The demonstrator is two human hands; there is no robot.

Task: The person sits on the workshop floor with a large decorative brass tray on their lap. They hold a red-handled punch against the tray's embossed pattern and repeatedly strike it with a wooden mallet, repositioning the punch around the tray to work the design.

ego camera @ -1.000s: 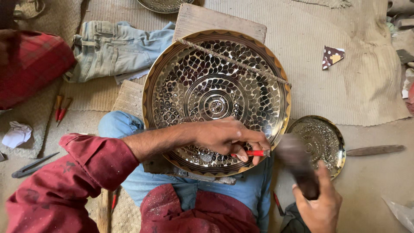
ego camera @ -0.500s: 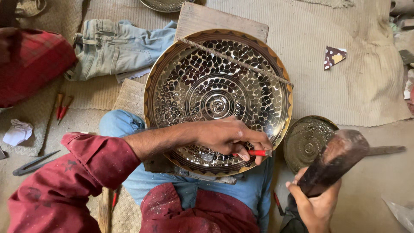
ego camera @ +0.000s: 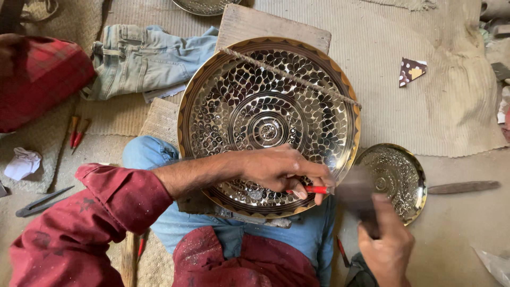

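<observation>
Large engraved brass plate (ego camera: 268, 122) rests on the person's lap, its near rim under the left hand (ego camera: 281, 171). Left grip clenched on a red-handled chisel (ego camera: 314, 189), tip at the plate's lower right edge. Right hand (ego camera: 387, 245) grips a mallet (ego camera: 355, 192) (blurred), just beside that rim. A small brass plate (ego camera: 398, 178) lies close right; open floor beyond.

Hammer head (ego camera: 355, 192) blurred (mid-swing); chisel tip hidden
</observation>
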